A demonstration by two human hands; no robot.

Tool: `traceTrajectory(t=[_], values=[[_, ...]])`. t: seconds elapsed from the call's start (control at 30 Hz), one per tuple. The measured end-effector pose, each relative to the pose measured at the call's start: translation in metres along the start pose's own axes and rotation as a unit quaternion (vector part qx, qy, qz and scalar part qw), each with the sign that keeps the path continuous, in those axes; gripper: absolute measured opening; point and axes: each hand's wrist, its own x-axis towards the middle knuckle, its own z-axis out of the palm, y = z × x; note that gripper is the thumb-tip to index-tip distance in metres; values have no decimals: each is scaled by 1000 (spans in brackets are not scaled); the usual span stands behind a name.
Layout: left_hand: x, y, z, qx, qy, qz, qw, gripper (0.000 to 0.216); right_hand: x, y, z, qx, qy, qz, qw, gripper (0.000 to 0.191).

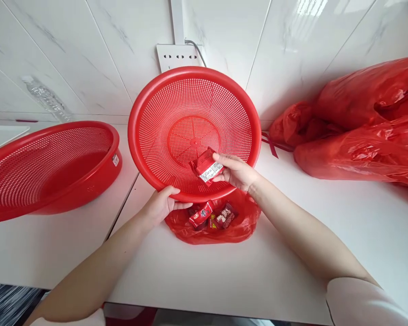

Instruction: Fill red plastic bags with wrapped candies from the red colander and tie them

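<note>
My left hand [161,206] grips the lower rim of a red perforated plastic basket [177,104] and holds it tilted up, its inside facing me. My right hand [236,171] pinches a small red wrapped snack packet [207,166] with a white label, held inside the basket near its bottom edge. Below the basket lies a small red plastic bag [240,228] on the white counter [224,271], open, with several red wrapped sweets [201,214] in it.
A second red perforated basket [54,163] rests flat on the counter at the left. Large crumpled red plastic bags [360,127] are piled at the right against the tiled wall. A wall socket [177,56] with a cable sits behind the tilted basket.
</note>
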Motion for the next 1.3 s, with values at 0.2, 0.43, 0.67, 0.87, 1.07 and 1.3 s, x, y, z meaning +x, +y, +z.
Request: traceTrajectory(t=[0.2, 0.43, 0.67, 0.87, 1.07, 1.3], values=[[-1, 5, -1, -9, -7, 5, 1000, 34, -5, -1, 9, -34, 6, -71, 997, 32], [-2, 6, 0, 1, -16, 7, 1000, 35, -1, 2, 5, -13, 25, -67, 997, 30], [-1, 6, -1, -6, -7, 6, 1000, 32, -12, -1, 12, -268, 21, -283, 921, 13], [1, 7, -2, -30, 9, 8, 999, 23, -24, -7, 19, -419, -1, -380, 825, 20], [3, 10, -5, -39, 14, 8, 999, 21, -29, -20, 16, -389, -69, -325, 859, 19], [4, 15, -8, -39, 6, 4, 999, 30, -47, -49, 13, -481, -271, -207, 808, 31]])
